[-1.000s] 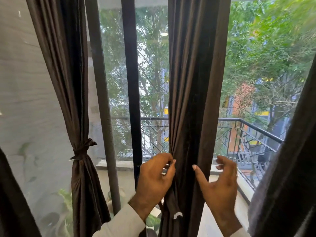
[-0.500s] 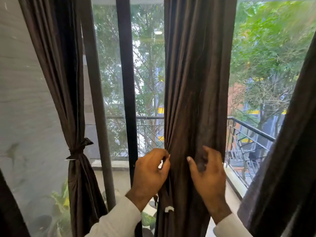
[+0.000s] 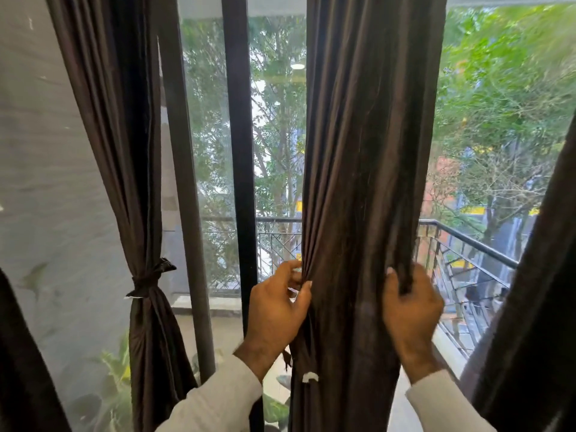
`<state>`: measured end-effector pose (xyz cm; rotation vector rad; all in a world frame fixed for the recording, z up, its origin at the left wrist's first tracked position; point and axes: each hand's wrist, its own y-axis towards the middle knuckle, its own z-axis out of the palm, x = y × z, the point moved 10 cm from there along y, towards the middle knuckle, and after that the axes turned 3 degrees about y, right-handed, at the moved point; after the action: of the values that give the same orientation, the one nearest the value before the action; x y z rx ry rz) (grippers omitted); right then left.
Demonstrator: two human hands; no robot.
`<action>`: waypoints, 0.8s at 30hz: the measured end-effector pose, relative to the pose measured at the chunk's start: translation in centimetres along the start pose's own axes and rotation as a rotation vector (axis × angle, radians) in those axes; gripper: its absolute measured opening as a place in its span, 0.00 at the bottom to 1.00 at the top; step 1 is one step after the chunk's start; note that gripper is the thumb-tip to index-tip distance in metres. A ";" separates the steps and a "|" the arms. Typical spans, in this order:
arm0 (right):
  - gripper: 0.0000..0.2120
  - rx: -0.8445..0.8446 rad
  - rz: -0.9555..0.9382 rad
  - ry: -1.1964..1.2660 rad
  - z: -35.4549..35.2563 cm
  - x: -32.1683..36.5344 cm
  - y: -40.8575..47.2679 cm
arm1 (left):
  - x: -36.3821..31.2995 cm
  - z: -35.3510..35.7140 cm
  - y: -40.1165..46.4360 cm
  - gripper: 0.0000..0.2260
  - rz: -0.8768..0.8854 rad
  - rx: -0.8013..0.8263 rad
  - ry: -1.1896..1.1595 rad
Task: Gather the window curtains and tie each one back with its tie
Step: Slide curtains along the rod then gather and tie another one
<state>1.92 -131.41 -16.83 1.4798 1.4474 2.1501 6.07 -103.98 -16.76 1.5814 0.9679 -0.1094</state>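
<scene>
1. Far-left curtain [image 3: 137, 188]: dark brown, already cinched at the waist by its tie [image 3: 146, 280], knotted, with a short tail sticking out right. Well left of both hands.
2. Window frame post [image 3: 238, 151]: black vertical bar, just left of the left hand's knuckles.
3. Left hand [image 3: 276, 310]: fingers curled, thumb and fingertips pinching the left edge of the middle curtain [image 3: 364, 166]. Folds bunch tight right at the pinch.
4. Middle curtain: hangs loose between the two hands, not tied. A small white tag [image 3: 310, 376] sits on its left edge, below the left hand's fingers.
5. Right hand [image 3: 410, 310]: fingers curled round the curtain's right edge, a fold of cloth gripped under them, thumb on the front face.
6. Balcony railing [image 3: 467, 241]: black metal, outside the glass, beyond the right hand.
7. Right curtain [image 3: 536, 307]: dark, at the frame's edge, right of the right hand, untouched. Can't tell if it is tied.
</scene>
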 end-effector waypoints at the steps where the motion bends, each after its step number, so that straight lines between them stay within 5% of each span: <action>1: 0.09 0.064 -0.110 -0.010 0.8 1.6 -1.5 | -0.1 0.3 0.0 0.15 0.000 0.008 -0.008; 3: 0.10 0.179 -0.227 0.000 2.1 2.9 -4.7 | -0.9 0.8 -0.3 0.13 0.010 0.037 -0.059; 7: 0.09 -0.009 -0.032 0.114 -0.2 -0.8 -6.6 | -1.8 1.0 -1.0 0.16 0.012 0.029 -0.146; 9: 0.05 0.084 -0.226 -0.016 0.6 0.4 -7.8 | -1.8 1.1 -1.4 0.13 0.008 0.026 -0.157; 12: 0.12 0.234 -0.429 -0.143 2.6 1.3 -9.6 | -1.7 1.5 -1.7 0.08 0.006 0.032 -0.149; 24: 0.14 0.454 -0.388 0.025 4.5 1.6 -10.3 | -2.3 2.3 -1.9 0.07 0.012 0.120 -0.181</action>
<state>0.86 -122.33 -23.60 1.1517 2.1283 1.6867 4.46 -107.27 -17.58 1.6560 0.8229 -0.3016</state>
